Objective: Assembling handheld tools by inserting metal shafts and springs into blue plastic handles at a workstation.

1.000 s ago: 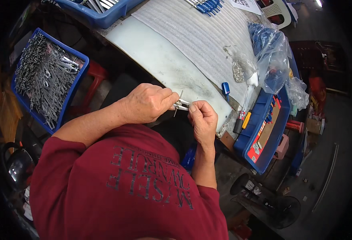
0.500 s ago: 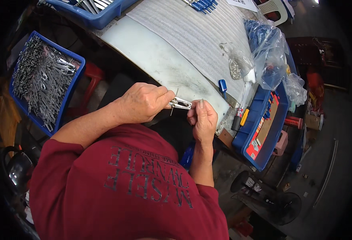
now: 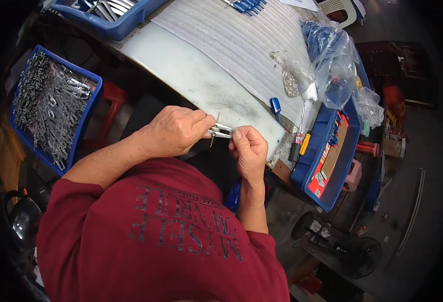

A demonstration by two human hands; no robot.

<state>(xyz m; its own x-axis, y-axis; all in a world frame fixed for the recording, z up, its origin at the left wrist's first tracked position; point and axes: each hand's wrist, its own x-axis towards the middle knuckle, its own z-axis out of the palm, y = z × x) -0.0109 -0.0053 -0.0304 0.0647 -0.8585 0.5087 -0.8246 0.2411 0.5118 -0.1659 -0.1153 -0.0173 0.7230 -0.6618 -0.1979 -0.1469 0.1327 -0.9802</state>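
My left hand [image 3: 173, 130] is closed on one end of a silver two-legged metal tool [image 3: 221, 133], just off the table's near edge. A thin rod crosses the tool close to my left fingertips. On the far end of its legs, my right hand [image 3: 251, 152] pinches with thumb and fingers; what else may sit between those fingertips is hidden. Beyond my right hand, a small blue-handled tool [image 3: 275, 104] lies on the table. To its right is a screwdriver [image 3: 297, 143] with a red and black handle, beside a yellow-handled tool [image 3: 305, 144].
A blue bin [image 3: 99, 83] at left holds many similar metal tools. Another blue bin [image 3: 123, 31] stands at the far left. At right, a blue tray [image 3: 327, 202] adjoins the table [image 3: 181, 64]. A bag of small metal parts [image 3: 292, 83] and clear plastic [image 3: 337, 65] lie near it.
My right fingers have come further over the ends of the tool's legs, which looked more exposed before. My left hand keeps its grip. The whole view has shifted slightly.
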